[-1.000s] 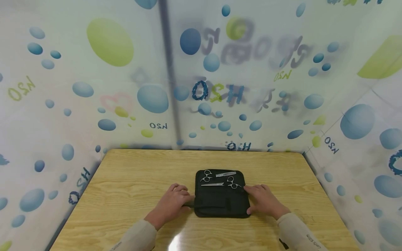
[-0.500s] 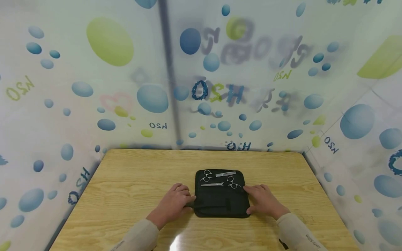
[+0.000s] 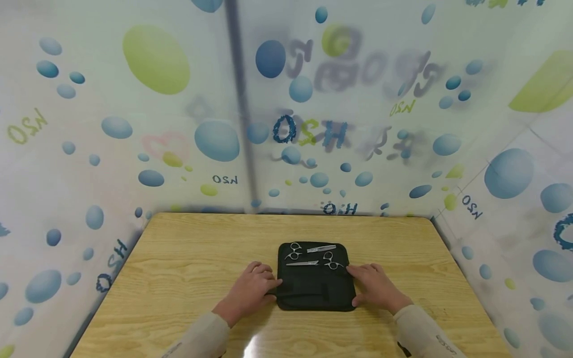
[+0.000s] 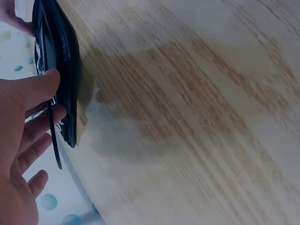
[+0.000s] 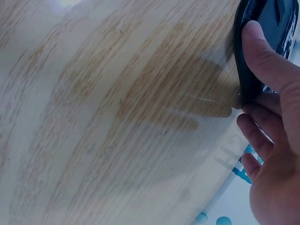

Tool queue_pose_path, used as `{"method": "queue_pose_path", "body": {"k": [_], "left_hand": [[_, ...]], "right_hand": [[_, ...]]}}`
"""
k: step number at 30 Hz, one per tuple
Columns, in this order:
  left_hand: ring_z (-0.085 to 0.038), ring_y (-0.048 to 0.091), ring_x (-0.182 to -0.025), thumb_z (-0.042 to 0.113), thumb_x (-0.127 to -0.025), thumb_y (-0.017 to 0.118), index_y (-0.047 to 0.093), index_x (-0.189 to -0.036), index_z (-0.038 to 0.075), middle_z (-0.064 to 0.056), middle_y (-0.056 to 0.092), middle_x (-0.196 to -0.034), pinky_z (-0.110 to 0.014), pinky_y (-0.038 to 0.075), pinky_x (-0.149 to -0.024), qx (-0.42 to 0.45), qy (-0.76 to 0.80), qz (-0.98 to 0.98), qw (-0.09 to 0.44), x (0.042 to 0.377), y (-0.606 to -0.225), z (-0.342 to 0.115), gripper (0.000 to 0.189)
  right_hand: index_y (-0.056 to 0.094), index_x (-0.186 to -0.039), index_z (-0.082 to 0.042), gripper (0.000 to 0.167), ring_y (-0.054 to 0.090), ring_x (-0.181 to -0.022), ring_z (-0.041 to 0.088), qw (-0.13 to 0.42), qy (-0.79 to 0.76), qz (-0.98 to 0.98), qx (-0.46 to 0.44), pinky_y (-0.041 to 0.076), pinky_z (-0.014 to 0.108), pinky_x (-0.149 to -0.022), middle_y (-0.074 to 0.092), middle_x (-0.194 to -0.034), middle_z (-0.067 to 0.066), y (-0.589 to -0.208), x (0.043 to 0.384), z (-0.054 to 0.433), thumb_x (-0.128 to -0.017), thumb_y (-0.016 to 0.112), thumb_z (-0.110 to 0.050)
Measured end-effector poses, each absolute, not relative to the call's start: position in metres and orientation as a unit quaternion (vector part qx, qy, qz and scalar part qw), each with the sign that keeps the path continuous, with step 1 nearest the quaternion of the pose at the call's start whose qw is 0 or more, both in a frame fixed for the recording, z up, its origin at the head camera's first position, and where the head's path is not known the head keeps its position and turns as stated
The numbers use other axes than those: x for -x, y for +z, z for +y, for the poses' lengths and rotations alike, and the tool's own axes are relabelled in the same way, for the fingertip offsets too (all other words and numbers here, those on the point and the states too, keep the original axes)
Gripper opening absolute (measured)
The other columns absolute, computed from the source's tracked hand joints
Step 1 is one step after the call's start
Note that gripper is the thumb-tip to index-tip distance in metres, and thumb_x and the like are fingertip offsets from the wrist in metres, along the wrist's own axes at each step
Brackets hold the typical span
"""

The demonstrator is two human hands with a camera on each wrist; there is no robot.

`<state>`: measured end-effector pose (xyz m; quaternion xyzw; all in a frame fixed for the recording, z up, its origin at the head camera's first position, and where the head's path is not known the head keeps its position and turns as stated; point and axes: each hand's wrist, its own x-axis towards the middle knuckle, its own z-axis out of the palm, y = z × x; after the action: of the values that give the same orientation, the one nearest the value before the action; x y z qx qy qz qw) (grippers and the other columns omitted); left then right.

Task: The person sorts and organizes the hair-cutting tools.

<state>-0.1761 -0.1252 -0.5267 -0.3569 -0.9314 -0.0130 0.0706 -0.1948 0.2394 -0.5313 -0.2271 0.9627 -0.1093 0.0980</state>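
A black zip case (image 3: 293,276) lies opened flat on the table. Two silver scissors sit in its upper half: one with plain blades (image 3: 302,263) and thinning scissors (image 3: 321,248). My left hand (image 3: 251,287) is at the case's left edge, pinching the end of a thin black strip (image 4: 53,136) between thumb and fingers. Its kind is unclear; it looks like a comb. The strip runs rightward over the case's lower half, hard to see against the black. My right hand (image 3: 377,287) grips the right edge, thumb (image 5: 263,56) on top near the lower corner.
The case rests on a wood-grain table (image 3: 201,248). Printed curtain walls (image 3: 286,164) with blue and green spots stand behind the table and at both sides. Light glares off the tabletop near the front.
My left hand has shifted slightly right toward the case, and less of the black strip shows beyond the left edge. The right hand, case and scissors stay nearly still.
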Motion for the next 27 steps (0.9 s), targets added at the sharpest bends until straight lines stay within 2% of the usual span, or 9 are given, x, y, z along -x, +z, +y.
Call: {"method": "queue_pose_path", "body": {"k": [7,18,27], "left_hand": [[-0.016,0.058,-0.115,0.040,-0.087,0.070,0.071,-0.120,0.023,0.006,0.072,-0.111,-0.042,0.039,-0.107,0.352,-0.027,-0.934,0.058,0.176,-0.529,-0.123,0.037],[-0.015,0.060,-0.110,0.037,-0.087,0.071,0.071,-0.118,0.020,0.006,0.071,-0.107,-0.041,0.043,-0.101,0.360,-0.039,-0.927,0.099,0.176,-0.538,-0.119,0.035],[-0.015,0.060,-0.115,0.039,-0.089,0.068,0.069,-0.121,0.022,0.007,0.071,-0.114,-0.042,0.042,-0.104,0.351,-0.043,-0.929,0.107,0.178,-0.542,-0.115,0.036]], "right_hand": [[0.050,-0.141,-0.003,0.089,0.053,-0.125,0.034,0.096,-0.105,0.963,0.229,0.031,0.056,-0.108,0.054,-0.143,0.012,-0.531,0.193,0.238,-0.069,0.085,-0.043],[0.049,-0.141,-0.002,0.089,0.052,-0.125,0.034,0.094,-0.104,0.963,0.230,0.030,0.056,-0.108,0.054,-0.143,0.014,-0.529,0.190,0.238,-0.069,0.084,-0.042],[0.049,-0.141,-0.003,0.089,0.052,-0.125,0.035,0.093,-0.103,0.963,0.230,0.030,0.057,-0.108,0.054,-0.143,0.013,-0.531,0.191,0.238,-0.070,0.084,-0.041]]}}
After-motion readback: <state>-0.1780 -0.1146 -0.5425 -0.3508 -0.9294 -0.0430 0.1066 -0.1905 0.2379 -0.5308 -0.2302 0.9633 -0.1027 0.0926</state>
